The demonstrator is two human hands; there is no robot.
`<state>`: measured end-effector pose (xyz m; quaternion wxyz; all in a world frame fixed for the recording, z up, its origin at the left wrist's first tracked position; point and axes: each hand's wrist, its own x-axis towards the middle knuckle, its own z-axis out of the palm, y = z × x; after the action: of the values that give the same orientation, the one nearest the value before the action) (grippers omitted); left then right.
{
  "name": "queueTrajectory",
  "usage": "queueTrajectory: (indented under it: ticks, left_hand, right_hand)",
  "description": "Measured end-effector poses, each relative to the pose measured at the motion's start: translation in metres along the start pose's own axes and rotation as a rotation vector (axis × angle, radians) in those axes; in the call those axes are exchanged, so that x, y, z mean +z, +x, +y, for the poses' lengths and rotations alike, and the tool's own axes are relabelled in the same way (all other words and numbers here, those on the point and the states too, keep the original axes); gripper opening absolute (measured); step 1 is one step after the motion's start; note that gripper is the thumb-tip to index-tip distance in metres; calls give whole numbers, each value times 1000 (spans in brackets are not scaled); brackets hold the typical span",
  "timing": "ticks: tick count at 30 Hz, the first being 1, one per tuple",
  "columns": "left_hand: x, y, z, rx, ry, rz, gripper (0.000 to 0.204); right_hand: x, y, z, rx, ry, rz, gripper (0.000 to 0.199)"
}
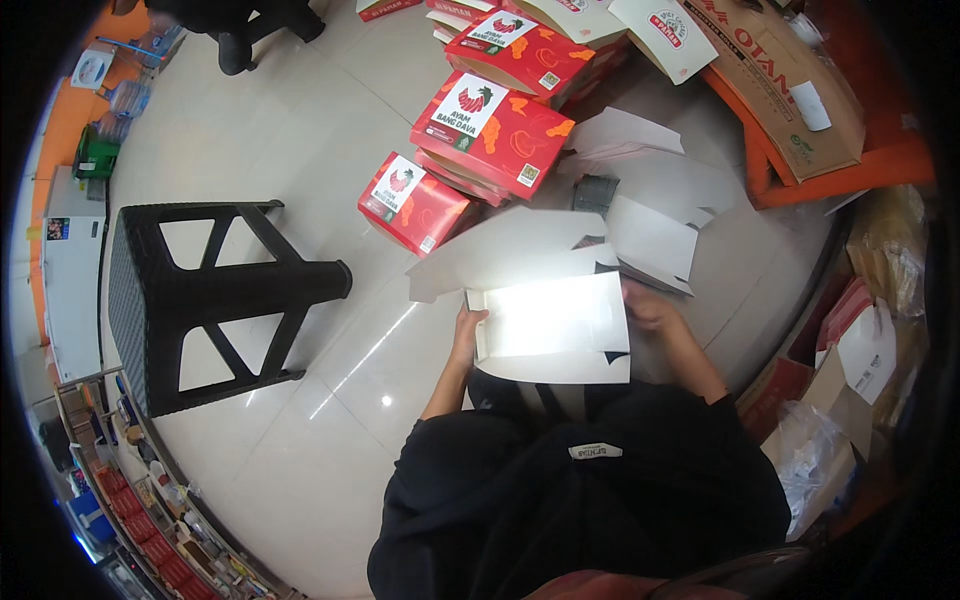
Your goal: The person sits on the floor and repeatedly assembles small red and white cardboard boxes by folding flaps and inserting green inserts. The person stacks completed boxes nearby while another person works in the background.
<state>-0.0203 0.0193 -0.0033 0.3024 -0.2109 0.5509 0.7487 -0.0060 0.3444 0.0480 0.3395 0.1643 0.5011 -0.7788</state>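
Note:
I hold a white cardboard box blank (550, 318), partly folded, with its plain inside facing up. My left hand (467, 325) grips its left edge. My right hand (648, 305) grips its right edge. A wide white flap (500, 250) of the blank stands out toward the floor in front of me. Folded red food boxes (490, 130) lie in stacks on the floor just beyond it.
A black plastic stool (200, 300) lies tipped on its side to my left. More flat white blanks (650, 200) spread on the tiled floor ahead. Brown cartons (780, 80) and an orange surface stand at the right. Shelves with goods (130, 500) run along the lower left. Another person's legs (240, 30) are at the top left.

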Motion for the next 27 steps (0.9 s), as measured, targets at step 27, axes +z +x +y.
queueTrajectory:
  ticks: [27]
  left_hand:
    - [38, -4, -23, -177, -520, -112, 21]
  right_hand:
    - [35, 65, 77, -590, -197, 372, 32]
